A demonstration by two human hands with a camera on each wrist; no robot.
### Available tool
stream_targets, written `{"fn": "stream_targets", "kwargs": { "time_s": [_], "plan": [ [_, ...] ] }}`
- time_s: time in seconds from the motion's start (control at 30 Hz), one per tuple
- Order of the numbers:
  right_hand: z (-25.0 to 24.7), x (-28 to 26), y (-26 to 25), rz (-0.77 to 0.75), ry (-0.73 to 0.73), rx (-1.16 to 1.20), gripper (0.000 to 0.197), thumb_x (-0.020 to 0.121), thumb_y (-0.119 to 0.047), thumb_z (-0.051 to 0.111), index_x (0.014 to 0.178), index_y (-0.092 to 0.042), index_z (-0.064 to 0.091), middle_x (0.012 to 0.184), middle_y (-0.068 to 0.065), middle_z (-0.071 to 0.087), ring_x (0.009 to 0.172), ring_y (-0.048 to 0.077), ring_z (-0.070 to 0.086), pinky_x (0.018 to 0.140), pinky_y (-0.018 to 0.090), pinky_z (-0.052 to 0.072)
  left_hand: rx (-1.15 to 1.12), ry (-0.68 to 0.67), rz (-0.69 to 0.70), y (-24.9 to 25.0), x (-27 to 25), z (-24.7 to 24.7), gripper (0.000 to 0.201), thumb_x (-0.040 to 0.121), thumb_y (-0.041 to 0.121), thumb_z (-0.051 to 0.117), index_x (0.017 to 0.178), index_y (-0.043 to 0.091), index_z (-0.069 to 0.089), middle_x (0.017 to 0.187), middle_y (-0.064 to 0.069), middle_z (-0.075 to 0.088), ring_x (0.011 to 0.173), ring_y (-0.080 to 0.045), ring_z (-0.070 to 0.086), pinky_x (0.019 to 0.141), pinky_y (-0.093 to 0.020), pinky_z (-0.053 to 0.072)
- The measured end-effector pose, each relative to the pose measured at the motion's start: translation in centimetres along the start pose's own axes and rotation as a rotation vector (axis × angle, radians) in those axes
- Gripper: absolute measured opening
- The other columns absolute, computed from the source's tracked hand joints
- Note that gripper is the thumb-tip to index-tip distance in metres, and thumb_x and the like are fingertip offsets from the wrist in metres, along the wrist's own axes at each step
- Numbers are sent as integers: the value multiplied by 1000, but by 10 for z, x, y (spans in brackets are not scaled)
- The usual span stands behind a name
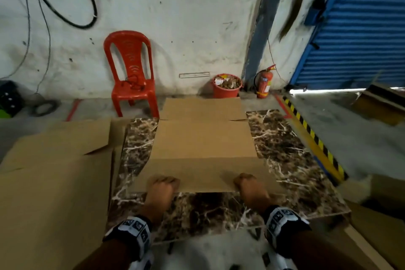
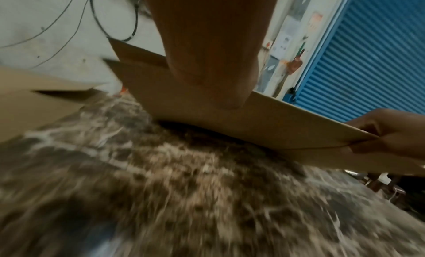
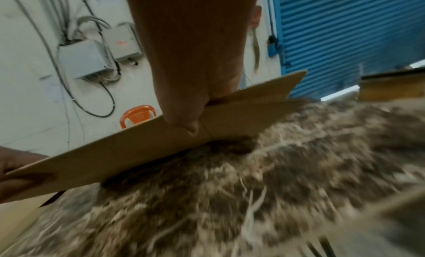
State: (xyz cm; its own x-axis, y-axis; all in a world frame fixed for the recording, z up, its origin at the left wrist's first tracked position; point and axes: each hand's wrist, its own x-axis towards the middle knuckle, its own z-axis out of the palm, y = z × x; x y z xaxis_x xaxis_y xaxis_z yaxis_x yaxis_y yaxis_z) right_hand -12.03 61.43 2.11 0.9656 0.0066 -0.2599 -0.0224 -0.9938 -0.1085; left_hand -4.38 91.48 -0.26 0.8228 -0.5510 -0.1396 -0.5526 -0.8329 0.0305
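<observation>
A flattened brown cardboard box [image 1: 203, 138] lies lengthwise on a dark marble-patterned slab [image 1: 197, 210]. My left hand [image 1: 163, 184] grips its near edge at the left, fingers curled over the flap. My right hand [image 1: 246, 183] grips the same edge at the right. In the left wrist view the left hand [image 2: 211, 61] pinches the cardboard [image 2: 253, 126], whose near edge is raised off the slab [image 2: 184, 188]; the right hand [image 2: 391, 133] holds its corner. In the right wrist view the right hand [image 3: 193, 70] pinches the doubled cardboard [image 3: 138, 152] with the thumb on its underside.
A stack of flattened cardboard [image 1: 54, 182] lies left of the slab. A red plastic chair [image 1: 131, 72], a red bucket of scraps [image 1: 226, 86] and a fire extinguisher [image 1: 264, 82] stand by the far wall. A blue shutter [image 1: 361, 28] and a yellow-black floor strip [image 1: 313, 133] are to the right.
</observation>
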Motion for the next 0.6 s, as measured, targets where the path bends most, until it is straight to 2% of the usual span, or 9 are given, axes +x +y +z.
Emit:
{"fn": "stream_targets", "kwargs": {
  "time_s": [0.07,0.1,0.2,0.3,0.33,0.4,0.47,0.53,0.6],
  "plan": [
    [31,-16,-1,26,24,20,30,87,-24,47,109,-22,67,123,2,63,109,25,57,93,33,47,-50,-38,41,7,-22,22,44,60,27,61,102,28,74,99,4,74,79,-15,72,68,-25,56],
    [41,-23,-3,54,65,31,31,86,-22,48,110,-23,68,125,0,63,109,25,58,92,34,49,-79,-61,42,10,-32,27,40,61,29,55,96,25,76,93,4,75,74,-15,72,64,-26,56],
    [55,-47,-10,116,189,25,31,80,-12,63,106,-24,73,120,-5,68,101,25,64,79,36,55,-66,17,72,18,-54,26,51,66,30,36,95,21,78,96,3,75,80,-17,72,69,-28,57],
    [49,-66,-12,75,321,43,48,59,-6,83,103,-25,77,107,-6,74,91,20,70,68,30,58,-52,104,56,22,-69,13,53,68,30,37,102,20,76,104,2,74,91,-17,71,78,-28,53],
    [48,-70,-11,31,392,42,48,61,-5,80,106,-22,77,108,-3,74,93,21,71,71,31,59,-56,129,44,23,-73,6,52,68,28,38,104,19,75,106,1,74,93,-18,70,80,-29,53],
    [36,-82,-13,-42,491,60,44,76,-9,53,114,-17,74,113,2,73,100,22,71,81,36,58,-73,231,16,28,-84,-12,51,68,23,40,106,15,74,108,-2,73,96,-19,70,83,-31,53],
    [19,-89,-16,-44,559,119,57,77,-13,34,119,-15,72,117,5,72,104,24,70,85,38,57,-96,379,-2,32,-95,-32,50,70,19,40,108,14,73,110,-3,72,98,-20,69,86,-30,49],
    [0,-92,-19,-64,603,165,49,76,-14,51,121,-15,71,120,6,71,106,25,68,87,39,56,-98,481,-2,31,-106,-52,48,74,18,42,111,12,72,111,-6,72,99,-22,69,84,-31,52],
    [-14,-93,-23,-116,632,222,59,66,-3,76,124,-15,69,123,6,69,110,26,67,91,38,55,-73,527,18,28,-119,-73,46,74,18,44,109,7,71,109,-11,72,96,-26,71,79,-38,57]
  ]
}}
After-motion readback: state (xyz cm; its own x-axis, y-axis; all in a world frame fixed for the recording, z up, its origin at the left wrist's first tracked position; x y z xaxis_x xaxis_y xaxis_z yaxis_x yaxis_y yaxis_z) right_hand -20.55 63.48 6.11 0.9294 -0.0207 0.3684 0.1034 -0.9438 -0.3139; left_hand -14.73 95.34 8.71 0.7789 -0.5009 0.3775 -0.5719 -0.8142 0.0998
